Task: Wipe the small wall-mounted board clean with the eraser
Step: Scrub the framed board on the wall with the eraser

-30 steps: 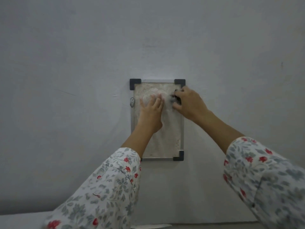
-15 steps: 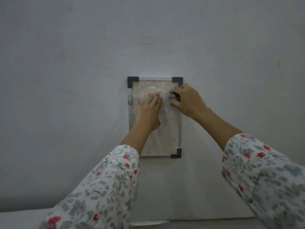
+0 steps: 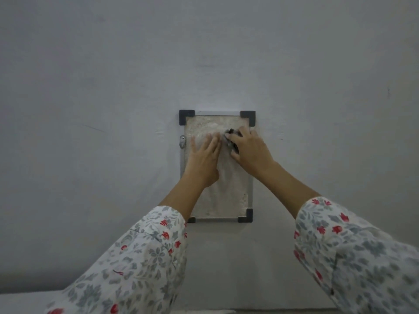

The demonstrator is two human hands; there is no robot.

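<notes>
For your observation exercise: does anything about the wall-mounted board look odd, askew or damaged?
Yes: the board is cloudy with smeared residue, with a paler patch near the top by the left hand. The frame hangs straight. The right hand grips the dark eraser.

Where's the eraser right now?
The eraser is in the right hand, pressed on the upper right of the board, just right of the left hand.

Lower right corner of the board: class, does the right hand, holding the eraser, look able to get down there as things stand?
Probably yes. The right hand grips the eraser near the board's top right, and the surface below it is bare. The left hand lies flat on the left side, out of that path.
</notes>
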